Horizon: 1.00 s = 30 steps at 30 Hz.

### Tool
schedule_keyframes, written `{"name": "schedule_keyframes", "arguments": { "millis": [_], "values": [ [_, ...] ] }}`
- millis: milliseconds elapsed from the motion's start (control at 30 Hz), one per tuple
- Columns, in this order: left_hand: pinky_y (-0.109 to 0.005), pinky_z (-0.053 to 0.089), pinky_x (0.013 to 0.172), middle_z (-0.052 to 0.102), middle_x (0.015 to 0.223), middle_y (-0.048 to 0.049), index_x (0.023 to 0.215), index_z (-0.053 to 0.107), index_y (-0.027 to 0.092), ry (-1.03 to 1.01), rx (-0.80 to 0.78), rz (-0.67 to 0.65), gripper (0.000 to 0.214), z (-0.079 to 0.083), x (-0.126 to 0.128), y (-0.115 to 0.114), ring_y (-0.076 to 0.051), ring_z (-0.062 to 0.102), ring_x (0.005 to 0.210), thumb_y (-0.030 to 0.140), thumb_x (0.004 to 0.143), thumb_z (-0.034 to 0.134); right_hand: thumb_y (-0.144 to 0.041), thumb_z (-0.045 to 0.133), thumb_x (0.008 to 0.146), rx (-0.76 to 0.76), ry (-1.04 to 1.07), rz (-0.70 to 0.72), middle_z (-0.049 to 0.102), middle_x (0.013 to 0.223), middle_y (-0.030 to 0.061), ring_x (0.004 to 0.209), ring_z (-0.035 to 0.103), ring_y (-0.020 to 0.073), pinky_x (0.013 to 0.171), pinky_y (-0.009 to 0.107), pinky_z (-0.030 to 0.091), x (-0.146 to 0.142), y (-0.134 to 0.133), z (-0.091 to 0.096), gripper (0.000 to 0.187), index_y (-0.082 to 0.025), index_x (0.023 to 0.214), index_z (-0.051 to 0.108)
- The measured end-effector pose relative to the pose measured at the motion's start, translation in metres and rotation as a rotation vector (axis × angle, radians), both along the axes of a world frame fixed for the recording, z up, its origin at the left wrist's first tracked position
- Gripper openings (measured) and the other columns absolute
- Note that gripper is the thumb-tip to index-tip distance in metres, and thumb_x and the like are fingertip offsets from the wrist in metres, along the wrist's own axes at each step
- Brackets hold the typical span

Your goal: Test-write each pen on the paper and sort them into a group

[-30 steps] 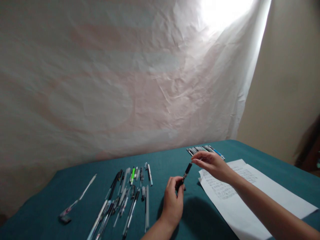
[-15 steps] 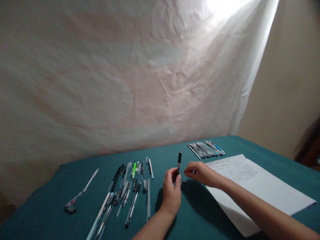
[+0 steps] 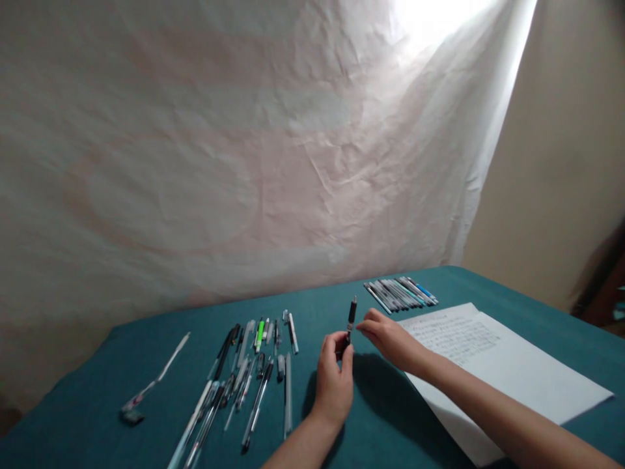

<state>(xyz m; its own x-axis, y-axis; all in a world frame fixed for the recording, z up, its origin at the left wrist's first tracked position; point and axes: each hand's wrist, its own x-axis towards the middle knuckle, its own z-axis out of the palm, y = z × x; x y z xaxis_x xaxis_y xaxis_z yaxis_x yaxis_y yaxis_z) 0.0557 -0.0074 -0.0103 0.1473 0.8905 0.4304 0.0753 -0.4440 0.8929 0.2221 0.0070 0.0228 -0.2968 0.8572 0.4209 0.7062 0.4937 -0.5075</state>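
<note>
Right hand (image 3: 393, 342), bunched shut, neared the pen (image 3: 352, 313) left hand (image 3: 334, 376) pinches; handwriting (image 3: 446, 333) illegible.

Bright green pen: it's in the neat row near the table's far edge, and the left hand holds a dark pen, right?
No: the head view shows the bright green pen among the scattered pens on the left. The left hand does hold a dark pen.
</note>
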Motion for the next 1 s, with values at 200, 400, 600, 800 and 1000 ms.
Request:
{"name": "schedule_keyframes", "arguments": {
  "millis": [200, 400, 600, 800, 1000],
  "values": [
    [-0.033, 0.042, 0.083, 0.059, 0.096, -0.0068, 0.099, 0.055, 0.018, 0.024, 0.01, -0.022, 0.019, 0.0, 0.002, 0.0, -0.019, 0.054, 0.092, 0.025, 0.082, 0.049, -0.043, 0.051, 0.079, -0.049, 0.515, -0.066, 0.06, 0.074, 0.0041, 0.066, 0.056, 0.0145, 0.06, 0.027, 0.048, 0.019, -0.001, 0.043, 0.032, -0.016, 0.095, 0.061],
    [-0.033, 0.042, 0.082, 0.058, 0.095, -0.0072, 0.098, 0.056, 0.018, 0.044, 0.03, -0.036, 0.018, -0.001, 0.002, 0.0, -0.019, 0.054, 0.091, 0.023, 0.082, 0.048, -0.046, 0.057, 0.074, -0.066, 0.632, -0.066, 0.064, 0.077, 0.0043, 0.067, 0.056, 0.014, 0.059, 0.026, 0.046, 0.019, -0.007, 0.053, 0.036, -0.016, 0.093, 0.063],
    [-0.033, 0.041, 0.083, 0.058, 0.096, -0.0068, 0.098, 0.055, 0.018, 0.051, 0.018, -0.039, 0.018, -0.001, 0.002, -0.001, -0.019, 0.054, 0.092, 0.022, 0.083, 0.047, -0.043, 0.055, 0.076, -0.084, 0.573, -0.032, 0.063, 0.08, 0.004, 0.066, 0.053, 0.0125, 0.059, 0.025, 0.044, 0.014, -0.009, 0.054, 0.032, -0.016, 0.093, 0.063],
    [-0.033, 0.041, 0.084, 0.058, 0.096, -0.0065, 0.099, 0.055, 0.018, 0.083, 0.027, -0.047, 0.018, 0.001, 0.001, -0.001, -0.019, 0.054, 0.092, 0.022, 0.083, 0.047, -0.041, 0.055, 0.077, -0.104, 0.544, -0.004, 0.062, 0.078, 0.0035, 0.067, 0.053, 0.0123, 0.059, 0.024, 0.043, 0.016, -0.011, 0.056, 0.03, -0.016, 0.091, 0.062],
    [-0.032, 0.04, 0.084, 0.057, 0.097, -0.0057, 0.099, 0.054, 0.019, 0.107, 0.04, -0.048, 0.017, 0.0, 0.002, -0.001, -0.018, 0.053, 0.093, 0.02, 0.084, 0.046, -0.041, 0.057, 0.075, -0.114, 0.551, 0.025, 0.062, 0.079, 0.0039, 0.069, 0.055, 0.0128, 0.06, 0.023, 0.043, 0.017, -0.011, 0.057, 0.03, -0.016, 0.09, 0.063]
  ]
}}
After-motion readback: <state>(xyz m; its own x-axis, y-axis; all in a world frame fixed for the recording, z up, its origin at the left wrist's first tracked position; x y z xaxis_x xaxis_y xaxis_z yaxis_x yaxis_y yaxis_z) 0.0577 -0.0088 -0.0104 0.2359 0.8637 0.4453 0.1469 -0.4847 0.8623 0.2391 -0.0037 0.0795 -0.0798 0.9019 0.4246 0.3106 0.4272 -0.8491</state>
